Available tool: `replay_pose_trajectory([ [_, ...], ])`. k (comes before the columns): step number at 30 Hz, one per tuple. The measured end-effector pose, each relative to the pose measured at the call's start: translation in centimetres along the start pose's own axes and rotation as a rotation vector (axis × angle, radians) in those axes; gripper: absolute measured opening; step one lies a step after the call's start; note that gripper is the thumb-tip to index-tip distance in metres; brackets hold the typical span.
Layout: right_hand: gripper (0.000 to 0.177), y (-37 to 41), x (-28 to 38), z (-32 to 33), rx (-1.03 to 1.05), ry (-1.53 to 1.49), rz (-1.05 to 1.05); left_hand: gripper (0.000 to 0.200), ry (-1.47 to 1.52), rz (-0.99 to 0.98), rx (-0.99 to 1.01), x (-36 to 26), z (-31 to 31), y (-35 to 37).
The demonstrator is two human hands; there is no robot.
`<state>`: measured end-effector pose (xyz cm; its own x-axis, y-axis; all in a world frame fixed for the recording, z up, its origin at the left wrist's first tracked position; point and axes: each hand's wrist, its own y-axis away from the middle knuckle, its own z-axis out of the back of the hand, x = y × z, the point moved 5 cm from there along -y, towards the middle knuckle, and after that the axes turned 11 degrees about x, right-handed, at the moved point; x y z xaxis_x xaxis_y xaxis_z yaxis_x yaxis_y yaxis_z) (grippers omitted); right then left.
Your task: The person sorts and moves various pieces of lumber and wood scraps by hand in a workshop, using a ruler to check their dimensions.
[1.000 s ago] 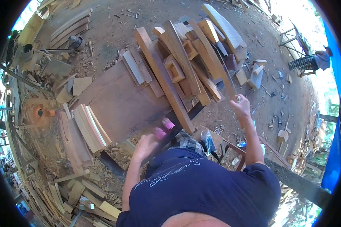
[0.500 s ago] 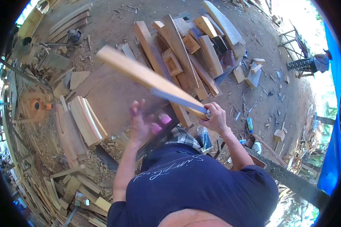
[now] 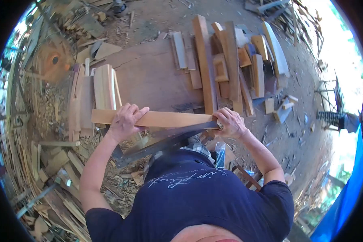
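Far to the left of the long pale-brown wooden plank [image 3: 173, 119] that we hold, a round orange machine part [image 3: 52, 60] sits among scrap. Nearer, just behind the plank's left end, lies a stack of short pale boards [image 3: 103, 86], laid flat side by side, probably so that they do not slide. Our left hand [image 3: 125, 119] closes over the plank near that end, fingers curled across its top face and thumb tucked below. The plank lies crosswise in front of our chest, roughly level, and we judge that a hand near each end is what holds it level. Just under it a dark metal bar [image 3: 161, 141] slants towards our body; we cannot tell whether the two touch. Behind the plank a wide brown timber slab [image 3: 157, 80] lies flat on the ground. Our right hand [image 3: 229, 122] wraps tightly round the plank's right end. Beyond that end a heap of orange-brown wooden offcuts [image 3: 230, 60] leans piece on piece.
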<state>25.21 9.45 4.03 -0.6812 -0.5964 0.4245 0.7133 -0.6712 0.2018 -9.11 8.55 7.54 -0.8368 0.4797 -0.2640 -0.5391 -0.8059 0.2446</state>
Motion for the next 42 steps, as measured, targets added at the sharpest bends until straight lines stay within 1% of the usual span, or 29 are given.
replay_pose_trajectory([
  [2,0.058,-2.4,0.0,0.0,-0.02,0.013,0.059,0.065,-0.004,0.019,-0.052,1.7,-1.5,1.0],
  [4,0.058,-4.8,0.6,0.3,-0.096,-0.05,-0.004,0.064,-0.03,0.068,-0.117,3.4,-1.7,1.7],
  [5,0.057,-5.5,0.9,0.6,-0.092,-0.038,-0.069,0.064,-0.049,0.1,-0.164,4.1,-1.8,2.1],
  [6,0.057,-6.0,1.7,1.0,-0.079,-0.039,-0.063,0.064,-0.04,0.11,-0.161,4.9,-2.4,2.5],
  [8,0.058,-6.5,1.8,1.2,-0.07,-0.207,-0.213,0.062,-0.062,0.185,-0.184,7.0,-3.5,2.9],
  [9,0.055,-6.4,2.2,1.2,-0.109,-0.241,-0.207,0.06,-0.026,0.218,-0.21,7.8,-4.0,3.1],
  [10,0.055,-6.4,2.5,0.8,-0.104,-0.236,-0.201,0.06,-0.022,0.226,-0.214,8.5,-4.5,3.4],
  [12,0.05,-6.0,3.1,-0.1,-0.142,-0.436,-0.216,0.06,0.092,0.334,-0.233,10.1,-5.6,4.2],
  [13,0.045,-5.8,4.1,-0.1,-0.173,-0.436,-0.19,0.06,0.101,0.345,-0.238,10.5,-6.3,4.3],
  [14,0.045,-5.5,4.8,-0.6,-0.165,-0.427,-0.181,0.061,0.138,0.411,-0.276,11.2,-7.1,4.3],
  [15,0.044,-5.3,5.0,-1.3,-0.156,-0.46,-0.22,0.062,0.173,0.478,-0.318,11.9,-7.5,4.3],
  [16,0.042,-5.2,5.1,-2.0,-0.147,-0.491,-0.259,0.062,0.178,0.488,-0.332,12.2,-7.7,3.8],
  [18,0.038,-5.1,5.9,-3.1,-0.178,-0.459,-0.25,0.062,0.304,0.627,-0.333,13.0,-8.3,2.7],
  [19,0.034,-5.1,5.9,-3.9,-0.198,-0.451,-0.25,0.062,0.314,0.639,-0.342,13.2,-8.4,1.9],
  [21,0.033,-5.3,6.4,-5.2,-0.145,-0.446,-0.284,0.064,0.457,0.673,-0.358,13.6,-8.7,0.0],
  [22,0.034,-5.5,6.3,-5.8,-0.121,-0.453,-0.299,0.064,0.472,0.687,-0.367,13.6,-9.0,-1.0],
  [24,0.037,-6.3,6.7,-6.0,-0.087,-0.429,-0.277,0.067,0.618,0.738,-0.343,13.9,-10.9,-3.0],
  [25,0.038,-6.7,7.0,-5.9,-0.061,-0.434,-0.282,0.07,0.684,0.798,-0.348,13.9,-12.5,-3.9],
  [26,0.039,-6.8,7.1,-5.9,-0.032,-0.442,-0.292,0.07,0.696,0.811,-0.347,13.9,-13.8,-4.6],
  [27,0.039,-7.1,6.8,-6.2,-0.056,-0.43,-0.245,0.069,0.672,0.842,-0.34,13.3,-14.3,-4.9],
  [28,0.039,-7.3,6.5,-6.4,-0.038,-0.432,-0.247,0.068,0.646,0.871,-0.332,12.8,-14.7,-5.1],
  [30,0.038,-8.2,5.3,-6.8,0.037,-0.507,-0.323,0.065,0.628,0.919,-0.343,11.8,-15.4,-5.0],
  [31,0.034,-8.6,4.8,-6.9,0.002,-0.494,-0.283,0.063,0.563,0.933,-0.384,11.5,-15.3,-4.9],
  [32,0.034,-9.2,4.6,-6.9,0.007,-0.497,-0.279,0.061,0.492,0.941,-0.427,11.5,-15.0,-4.7],
  [33,0.031,-9.9,4.3,-6.7,-0.022,-0.507,-0.272,0.061,0.49,0.944,-0.427,11.6,-15.3,-4.7],
  [35,0.024,-11.2,3.8,-6.5,-0.067,-0.524,-0.236,0.06,0.42,0.972,-0.497,11.6,-16.1,-4.3],
  [39,0.024,-13.9,1.8,-8.6,-0.055,-0.565,-0.189,0.059,0.402,1.01,-0.484,11.5,-17.4,-3.8],
  [41,0.024,-14.9,1.8,-8.5,-0.158,-0.529,-0.147,0.059,0.341,1.016,-0.463,11.2,-17.8,-3.8],
  [42,0.024,-15.6,1.7,-8.7,-0.134,-0.527,-0.146,0.059,0.355,1.033,-0.454,11.2,-18.0,-3.5],
])
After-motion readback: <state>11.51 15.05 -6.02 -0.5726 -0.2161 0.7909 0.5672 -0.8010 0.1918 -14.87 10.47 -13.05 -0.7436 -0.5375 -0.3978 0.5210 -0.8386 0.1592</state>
